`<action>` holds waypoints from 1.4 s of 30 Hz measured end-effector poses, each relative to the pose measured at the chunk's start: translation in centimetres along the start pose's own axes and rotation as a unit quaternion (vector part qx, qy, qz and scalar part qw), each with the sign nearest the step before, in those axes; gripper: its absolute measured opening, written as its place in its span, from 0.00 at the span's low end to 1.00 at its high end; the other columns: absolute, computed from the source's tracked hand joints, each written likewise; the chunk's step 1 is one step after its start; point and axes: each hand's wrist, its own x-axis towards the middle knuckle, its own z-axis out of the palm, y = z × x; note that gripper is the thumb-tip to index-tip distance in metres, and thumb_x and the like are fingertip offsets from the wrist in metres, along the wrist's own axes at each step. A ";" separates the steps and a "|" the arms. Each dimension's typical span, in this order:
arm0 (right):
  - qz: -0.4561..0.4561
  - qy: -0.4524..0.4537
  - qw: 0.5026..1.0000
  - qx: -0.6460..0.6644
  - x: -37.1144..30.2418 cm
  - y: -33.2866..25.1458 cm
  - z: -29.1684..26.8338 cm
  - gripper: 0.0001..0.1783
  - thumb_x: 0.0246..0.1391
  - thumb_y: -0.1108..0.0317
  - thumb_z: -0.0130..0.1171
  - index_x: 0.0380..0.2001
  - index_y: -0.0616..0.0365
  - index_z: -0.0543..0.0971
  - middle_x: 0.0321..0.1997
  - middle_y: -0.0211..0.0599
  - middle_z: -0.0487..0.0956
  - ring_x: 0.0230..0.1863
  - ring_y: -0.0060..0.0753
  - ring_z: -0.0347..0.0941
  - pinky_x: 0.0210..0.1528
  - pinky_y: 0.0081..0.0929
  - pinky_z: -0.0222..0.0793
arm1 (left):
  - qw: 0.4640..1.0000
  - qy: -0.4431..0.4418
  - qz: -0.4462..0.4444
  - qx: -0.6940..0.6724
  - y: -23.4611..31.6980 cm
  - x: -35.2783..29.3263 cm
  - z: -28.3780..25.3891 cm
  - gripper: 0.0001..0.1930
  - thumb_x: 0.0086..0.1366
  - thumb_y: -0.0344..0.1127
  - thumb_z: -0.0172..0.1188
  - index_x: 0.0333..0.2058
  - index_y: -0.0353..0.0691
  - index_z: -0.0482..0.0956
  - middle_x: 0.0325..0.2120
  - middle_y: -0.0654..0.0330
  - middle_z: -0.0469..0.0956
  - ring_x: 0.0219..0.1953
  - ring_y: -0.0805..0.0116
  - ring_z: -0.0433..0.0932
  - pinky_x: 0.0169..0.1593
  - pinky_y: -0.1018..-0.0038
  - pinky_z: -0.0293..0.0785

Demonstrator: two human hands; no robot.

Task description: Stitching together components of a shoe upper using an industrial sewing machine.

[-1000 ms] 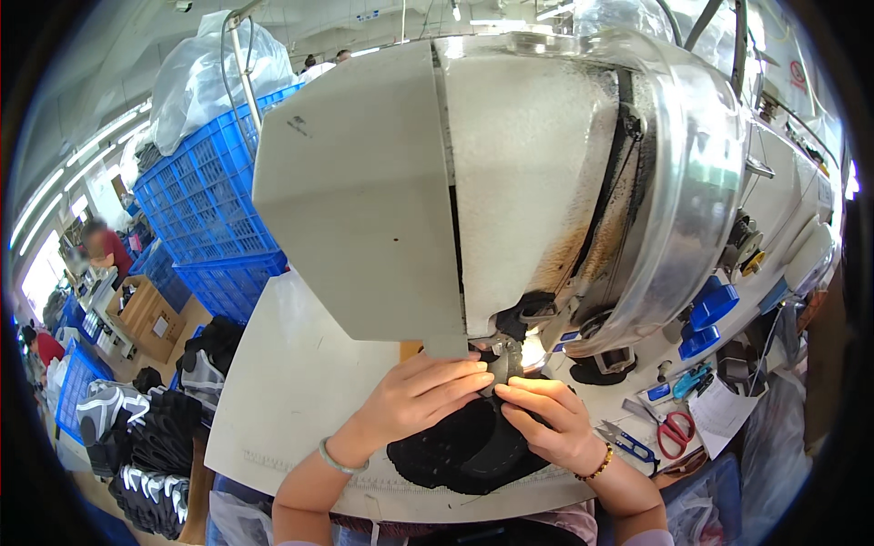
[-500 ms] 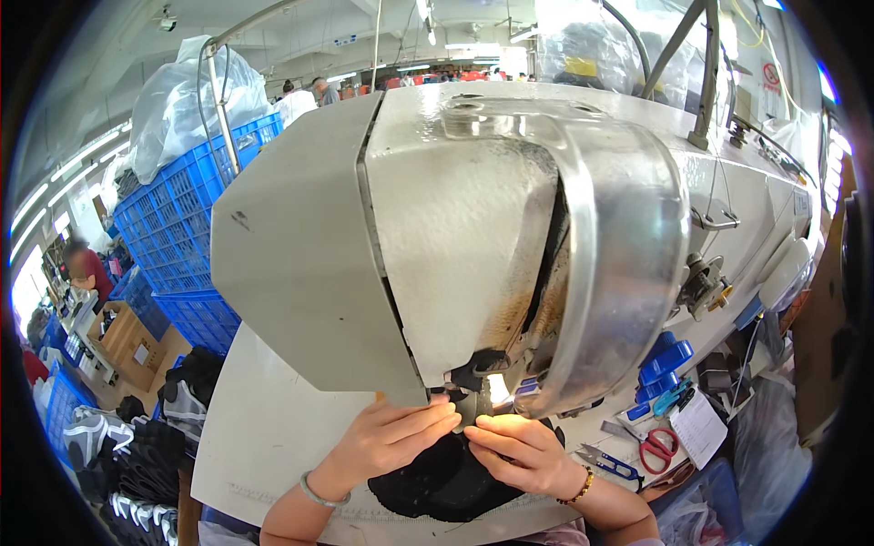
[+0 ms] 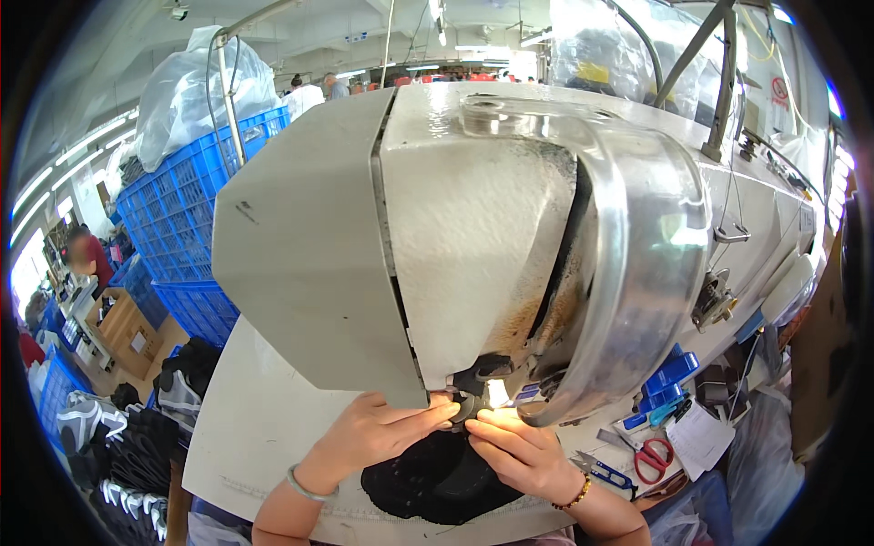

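A large off-white sewing machine (image 3: 473,237) fills the middle of the view, a small lamp glowing by its needle area. Right under its head, my left hand (image 3: 382,428) has its fingers pressed together at the edge of a black fabric piece (image 3: 432,482). From the other side my right hand (image 3: 528,452) pinches the same dark edge, the fingertips of both hands almost meeting. The rest of the fabric lies on the white machine table (image 3: 246,409) between my wrists. The machine's head hides part of my left fingertips and the needle.
Right of my hands lie blue thread snips (image 3: 608,470), red-handled scissors (image 3: 653,460) and a paper sheet (image 3: 701,439). Blue crates (image 3: 177,218) stand at left, above heaped black and grey pieces (image 3: 137,446). A person (image 3: 86,257) works at far left.
The view has shifted slightly. Both hands stay at the black fabric's edge under the machine head, with the fingers moved only a little.
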 end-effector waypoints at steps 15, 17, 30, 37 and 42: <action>0.000 -0.036 0.997 0.073 -0.1 0.7 -1.1 0.14 0.44 0.76 0.61 0.38 0.63 0.78 0.48 0.42 0.78 0.50 0.44 0.75 0.50 0.40 0.73 | 0.995 -0.021 -0.069 -0.071 0.6 -1.1 1.5 0.15 0.50 0.27 0.66 0.39 0.42 0.82 0.38 0.68 0.80 0.38 0.69 0.78 0.37 0.75 0.77; 0.009 -0.024 0.997 0.079 -0.2 1.0 -0.8 0.15 0.43 0.77 0.60 0.39 0.62 0.79 0.48 0.42 0.78 0.49 0.44 0.75 0.49 0.39 0.73 | 0.998 -0.002 -0.055 -0.037 0.8 -0.4 1.5 0.14 0.51 0.27 0.66 0.39 0.43 0.82 0.36 0.69 0.80 0.36 0.70 0.79 0.36 0.75 0.76; 0.018 -0.068 0.997 0.006 0.1 0.1 -1.3 0.16 0.39 0.75 0.60 0.37 0.59 0.81 0.48 0.36 0.77 0.51 0.38 0.74 0.50 0.37 0.73 | 0.998 0.046 -0.011 0.034 1.1 -0.4 1.5 0.13 0.51 0.30 0.68 0.38 0.44 0.81 0.33 0.71 0.79 0.34 0.73 0.78 0.31 0.77 0.72; 0.032 -0.079 0.996 0.040 -0.8 1.2 -1.2 0.22 0.35 0.74 0.60 0.41 0.60 0.80 0.50 0.39 0.76 0.51 0.42 0.74 0.51 0.39 0.72 | 0.994 0.045 0.013 0.097 1.2 0.0 2.4 0.14 0.51 0.30 0.67 0.38 0.44 0.80 0.35 0.70 0.78 0.34 0.77 0.75 0.32 0.79 0.70; 0.036 -0.050 0.996 0.068 -1.1 1.0 -1.0 0.26 0.34 0.76 0.60 0.44 0.62 0.78 0.51 0.43 0.76 0.50 0.45 0.74 0.51 0.39 0.71 | 0.986 0.036 0.021 0.159 1.9 -0.2 2.1 0.13 0.50 0.29 0.67 0.37 0.42 0.81 0.36 0.69 0.79 0.31 0.79 0.75 0.27 0.82 0.69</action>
